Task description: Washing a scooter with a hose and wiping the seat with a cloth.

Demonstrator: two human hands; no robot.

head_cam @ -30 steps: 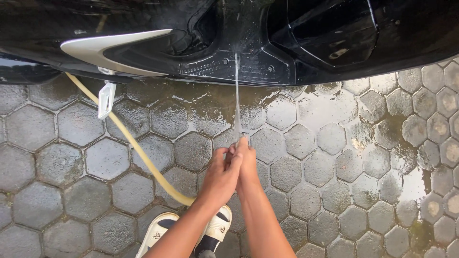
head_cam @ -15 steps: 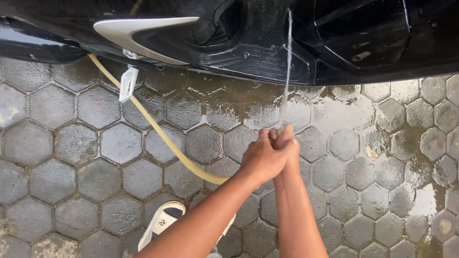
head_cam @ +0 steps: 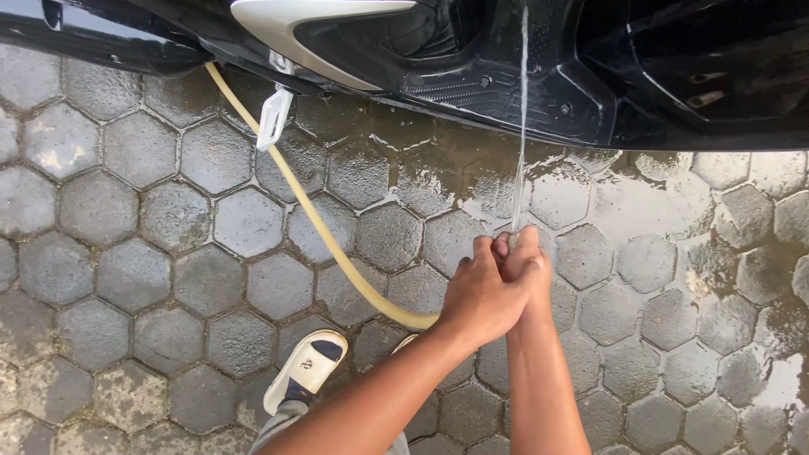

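- Head view, looking down on wet hexagonal paving (head_cam: 109, 270), with the black body of a scooter (head_cam: 674, 76) across the top edge
- Near the top left corner of the paving a white folding footpeg (head_cam: 275, 118) hangs down from the scooter, below its white trim panel (head_cam: 312, 21)
- A yellow hose (head_cam: 312, 215) comes out from under the scooter beside the footpeg and runs diagonally down over the paving to the hands
- Near the bottom edge, left of centre, a foot in a white sandal (head_cam: 305, 366) stands on the pavers
- The left hand (head_cam: 480, 295) is clenched around the hose end, pressed against the other hand
- The right hand (head_cam: 527, 270) is also closed on the hose end; the nozzle itself is hidden by the fingers, so probably a thumb pinches the opening
- A thin water jet (head_cam: 522, 126) leaves the hands and strikes the scooter's black footboard at the top edge
- To the right, towards the right edge, the pavers shine with pooled water (head_cam: 607, 202)
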